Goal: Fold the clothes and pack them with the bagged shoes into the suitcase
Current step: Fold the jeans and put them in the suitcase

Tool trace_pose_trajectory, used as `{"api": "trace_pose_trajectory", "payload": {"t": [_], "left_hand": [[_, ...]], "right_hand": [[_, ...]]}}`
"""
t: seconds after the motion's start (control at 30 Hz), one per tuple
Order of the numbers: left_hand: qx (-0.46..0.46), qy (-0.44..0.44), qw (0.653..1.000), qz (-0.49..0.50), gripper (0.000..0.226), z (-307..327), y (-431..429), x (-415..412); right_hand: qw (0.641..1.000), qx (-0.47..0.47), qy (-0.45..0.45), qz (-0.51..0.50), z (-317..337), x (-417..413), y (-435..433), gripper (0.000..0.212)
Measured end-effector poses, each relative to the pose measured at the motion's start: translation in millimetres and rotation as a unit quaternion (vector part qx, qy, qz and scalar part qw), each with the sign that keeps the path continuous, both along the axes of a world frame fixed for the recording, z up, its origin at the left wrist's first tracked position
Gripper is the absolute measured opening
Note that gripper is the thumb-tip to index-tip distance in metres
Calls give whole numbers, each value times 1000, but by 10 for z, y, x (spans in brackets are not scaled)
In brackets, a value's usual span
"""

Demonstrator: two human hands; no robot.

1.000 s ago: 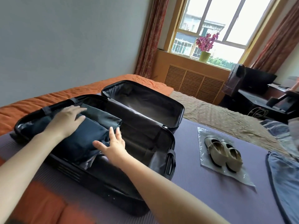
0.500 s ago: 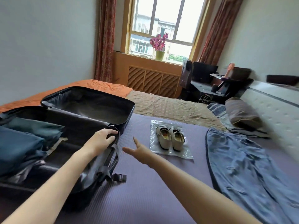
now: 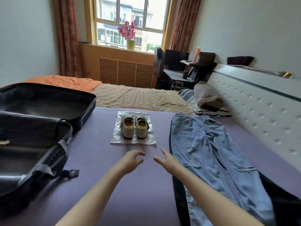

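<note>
- risk 1, slipping load: bagged shoes (image 3: 133,128) lie just beyond the fingertips on the purple mat (image 3: 101,160); the clear bag (image 3: 147,139) looks thin and slick, so a pinch on film alone could let the pair slide or tumble apart
- risk 2, open mouth: which edge of the bag is open cannot be told; a lift by the wrong side could spill the shoes
- risk 3, snag: jeans (image 3: 211,152) lie unfolded just to the right of the right fingers, over a dark garment (image 3: 177,193); a wide sweep could drag and rumple them
- risk 4, carry: suitcase (image 3: 88,110) sits open well to the left of the left fingers; its loose buckle (image 3: 71,172) could catch the bag on the way in
- left hand (image 3: 130,160): fingers (image 3: 138,153) loosely curled, unclenched, gripping nothing
- right hand (image 3: 168,159): fingers (image 3: 163,151) spread and relaxed, empty, near the jeans' edge but apart from it
- both hands: near each other, short of the bag's near edge, no contact with it
</note>
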State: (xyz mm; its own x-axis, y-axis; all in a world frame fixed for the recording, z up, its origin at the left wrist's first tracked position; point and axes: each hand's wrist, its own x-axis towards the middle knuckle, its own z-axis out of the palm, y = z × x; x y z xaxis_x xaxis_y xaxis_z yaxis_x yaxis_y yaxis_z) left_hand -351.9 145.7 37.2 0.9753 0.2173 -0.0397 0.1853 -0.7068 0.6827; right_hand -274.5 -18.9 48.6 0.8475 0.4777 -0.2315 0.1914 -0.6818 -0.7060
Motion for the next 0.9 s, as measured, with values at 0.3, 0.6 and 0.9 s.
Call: {"api": "trace_pose_trajectory", "payload": {"t": [0.3, 0.6, 0.9], "left_hand": [[-9, 28, 998, -57, 39, -550, -921, 346], [-85, -8, 996, -34, 37, -883, -1365, 689], [-435, -15, 882, 180, 25, -843, -1438, 1249]], "right_hand": [[980, -173, -85, -47, -675, 347, -1192, 64], [967, -148, -192, -84, -1001, 331, -1366, 34], [948, 118, -285, -78, -1085, 174, -1308, 27]]}}
